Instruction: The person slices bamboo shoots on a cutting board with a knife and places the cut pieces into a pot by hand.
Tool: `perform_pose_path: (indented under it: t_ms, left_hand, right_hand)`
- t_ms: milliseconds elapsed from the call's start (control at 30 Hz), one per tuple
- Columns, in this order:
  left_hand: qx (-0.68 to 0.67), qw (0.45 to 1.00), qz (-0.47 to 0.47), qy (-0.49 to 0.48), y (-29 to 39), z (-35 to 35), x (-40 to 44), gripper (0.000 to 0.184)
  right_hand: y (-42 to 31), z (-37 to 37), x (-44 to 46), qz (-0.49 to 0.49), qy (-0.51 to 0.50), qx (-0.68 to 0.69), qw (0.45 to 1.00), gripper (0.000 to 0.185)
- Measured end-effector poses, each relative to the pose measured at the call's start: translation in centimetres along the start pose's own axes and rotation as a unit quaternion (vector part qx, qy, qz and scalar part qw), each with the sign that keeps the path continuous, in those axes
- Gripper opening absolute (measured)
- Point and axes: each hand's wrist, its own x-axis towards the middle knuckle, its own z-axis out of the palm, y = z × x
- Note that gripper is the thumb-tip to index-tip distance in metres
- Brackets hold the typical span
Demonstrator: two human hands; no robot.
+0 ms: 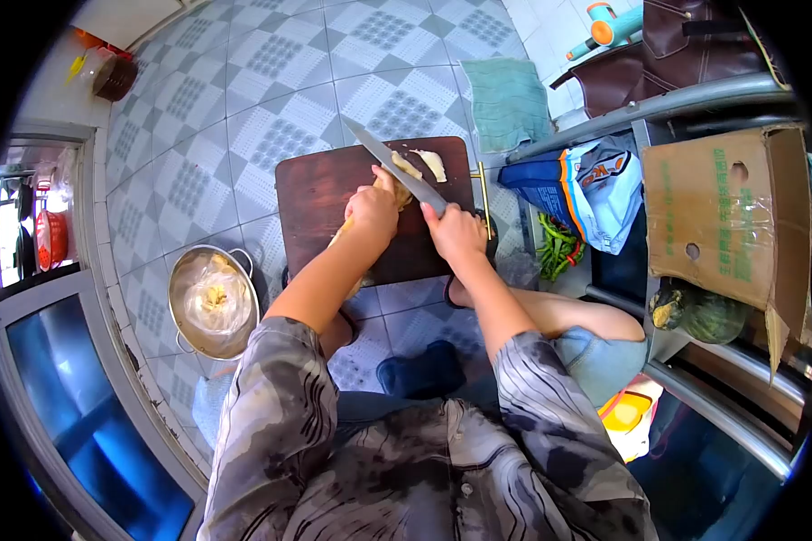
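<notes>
My right hand (458,236) is wrapped round the handle end of a large kitchen knife (379,151). Its long blade points away to the upper left, over a pale yellowish piece of food (406,166). Closed on that food from the left, my left hand (373,213) has its fingers close to the blade and hides much of the piece. Beneath both hands is a dark reddish-brown wooden stool top (320,189). Near its far right corner lies a pale cut slice (432,165). The exact kind of food cannot be made out.
At the left on the tiled floor stands a metal pot (179,302) holding a plastic bag with yellowish pieces. To the right are green and red peppers (559,248), a blue and white bag (595,189), a cardboard box (708,212) and a dark green squash (713,317) on a metal rack.
</notes>
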Motion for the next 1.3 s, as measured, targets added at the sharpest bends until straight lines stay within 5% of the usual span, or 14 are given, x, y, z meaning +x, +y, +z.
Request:
perform_pose_path:
  t_ms: [367, 667, 1300]
  left_hand:
    - [0.083, 0.988, -0.048, 0.118, 0.2, 2.7, 0.8, 0.066]
    - [0.053, 0.990, -0.051, 0.117, 0.7, 3.0, 0.3, 0.050]
    - [0.015, 0.991, -0.016, 0.133, 0.3, 3.7, 0.1, 0.026]
  right_hand:
    - [2.5, -0.5, -2.2, 0.103, -0.117, 0.159, 0.975, 0.072]
    - [0.2, -0.2, -4.5, 0.036, -0.078, 0.021, 0.996, 0.067]
    - [-0.4, -0.1, -4.5, 0.016, -0.053, 0.013, 0.998, 0.061]
